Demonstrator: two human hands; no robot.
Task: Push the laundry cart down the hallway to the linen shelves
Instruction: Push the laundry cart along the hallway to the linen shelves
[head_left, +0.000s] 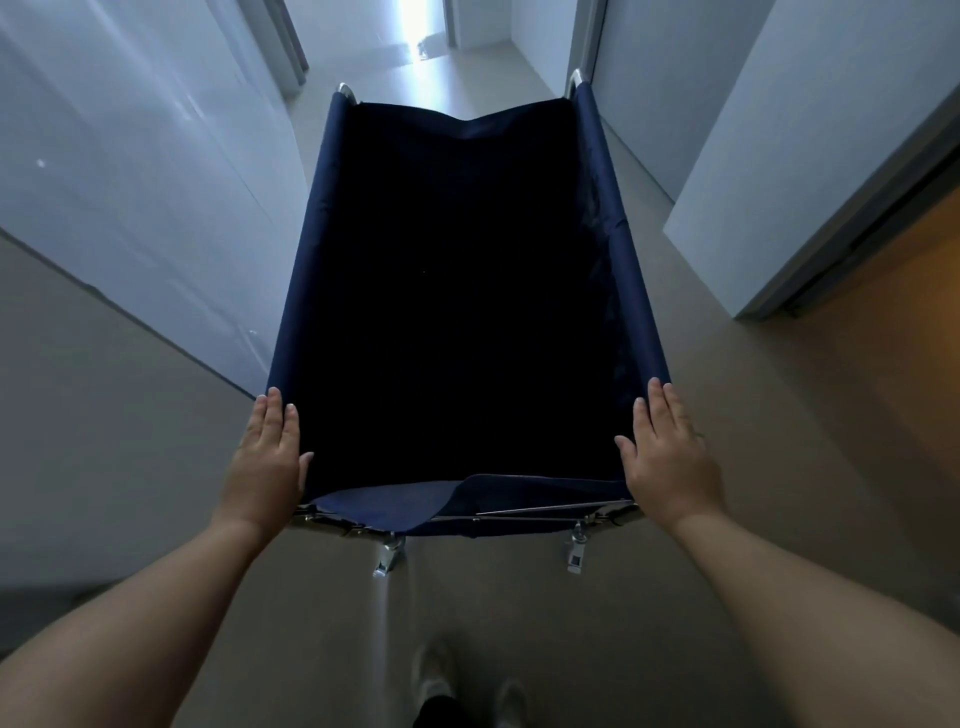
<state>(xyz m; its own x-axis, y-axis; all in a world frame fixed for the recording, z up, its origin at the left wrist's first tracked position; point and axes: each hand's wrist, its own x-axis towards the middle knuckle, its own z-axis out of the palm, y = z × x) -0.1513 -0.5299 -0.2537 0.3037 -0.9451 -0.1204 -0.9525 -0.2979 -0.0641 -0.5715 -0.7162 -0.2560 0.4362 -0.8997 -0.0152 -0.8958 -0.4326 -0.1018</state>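
A laundry cart (306, 249) with a dark blue fabric bag on a chrome frame stands straight ahead of me in the hallway, its inside too dark to see into. My left hand (270, 457) lies on the cart's near left corner, fingers flat along the side rail and thumb inside. My right hand (667, 452) lies the same way on the near right corner. Both hands press on the rails. No linen shelves are in sight.
White walls (130, 182) close in on the left and the right (779, 130). An open doorway (893, 291) with warm light is at the right. The beige floor (467, 57) runs on to a bright opening far ahead. My shoes (431, 675) show at the bottom.
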